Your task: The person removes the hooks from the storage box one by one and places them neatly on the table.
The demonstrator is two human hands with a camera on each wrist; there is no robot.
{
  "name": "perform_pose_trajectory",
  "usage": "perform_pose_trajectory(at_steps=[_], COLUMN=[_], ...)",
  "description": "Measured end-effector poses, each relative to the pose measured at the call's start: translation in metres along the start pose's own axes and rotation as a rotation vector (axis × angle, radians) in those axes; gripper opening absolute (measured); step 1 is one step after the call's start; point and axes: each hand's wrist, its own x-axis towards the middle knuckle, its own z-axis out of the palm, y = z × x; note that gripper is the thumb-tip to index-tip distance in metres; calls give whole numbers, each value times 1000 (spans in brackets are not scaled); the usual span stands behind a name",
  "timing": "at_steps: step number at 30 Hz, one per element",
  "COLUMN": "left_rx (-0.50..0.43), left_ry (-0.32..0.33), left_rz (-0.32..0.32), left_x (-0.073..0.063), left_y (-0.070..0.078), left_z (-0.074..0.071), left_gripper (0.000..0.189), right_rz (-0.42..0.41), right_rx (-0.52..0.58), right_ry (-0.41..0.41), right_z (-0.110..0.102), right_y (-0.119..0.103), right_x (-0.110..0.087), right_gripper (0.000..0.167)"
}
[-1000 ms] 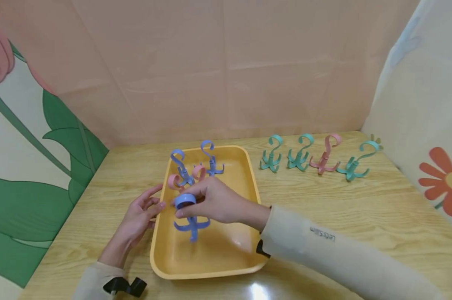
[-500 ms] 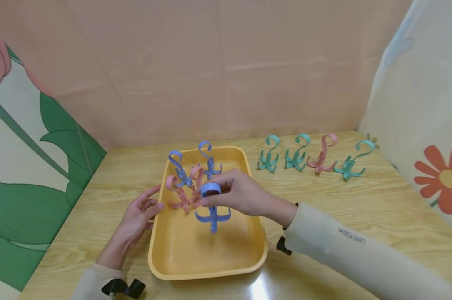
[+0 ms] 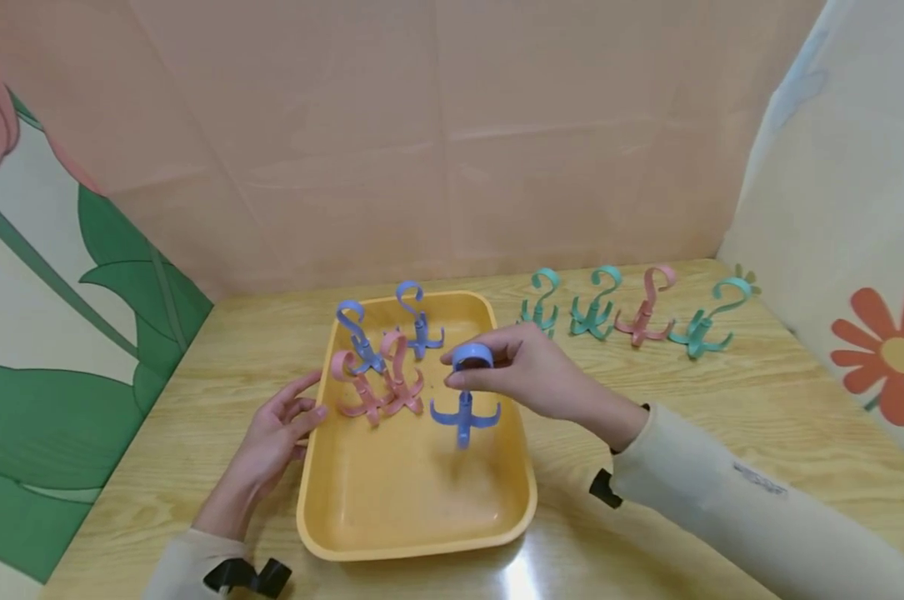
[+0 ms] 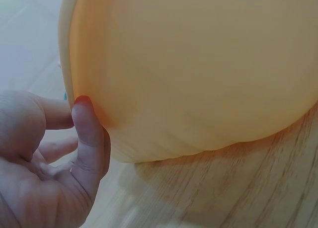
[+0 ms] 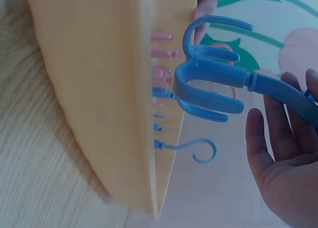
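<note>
My right hand (image 3: 541, 375) pinches a blue rotating hanger hook (image 3: 464, 411) by its curved top. The hook hangs upright above the right half of a yellow tray (image 3: 414, 553), its prongs pointing down in the head view. On the tray's left rim, my left hand (image 3: 272, 433) grips the edge between thumb and fingers; the left wrist view shows the thumb (image 4: 89, 123) against the wall. Inside the tray stand two pink hooks (image 3: 402, 393) side by side, with a blue hook (image 3: 363, 346) and another blue hook (image 3: 422, 333) behind them.
To the tray's right, a row stands on the wooden table (image 3: 684, 433): a green hook (image 3: 539, 308), another green hook (image 3: 592, 317), a pink hook (image 3: 644, 321) and a third green hook (image 3: 699, 333). A pink backdrop (image 3: 437, 150) rises behind the table.
My right hand has carried the blue hook rightward and slightly away from me across the tray, uncovering the two pink hooks. The left hand has stayed on the rim.
</note>
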Motion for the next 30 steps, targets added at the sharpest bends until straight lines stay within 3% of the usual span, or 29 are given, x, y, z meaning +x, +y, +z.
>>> perform_pose_trajectory(at_steps=[7, 16, 23, 30], left_rx=[-5, -8, 3, 4], left_ry=[-4, -6, -5, -1], left_rz=[5, 6, 13, 15], left_x=[0, 1, 1, 1], left_y=[0, -1, -1, -2], left_z=[0, -1, -1, -1], left_gripper=[62, 60, 60, 60], right_rz=[25, -22, 38, 87], right_rx=[-18, -62, -22, -53], right_ry=[73, 174, 252, 324], right_z=[-20, -49, -69, -86], right_y=[0, 6, 14, 31], right_x=[-10, -17, -22, -20], right_gripper=[18, 15, 23, 28])
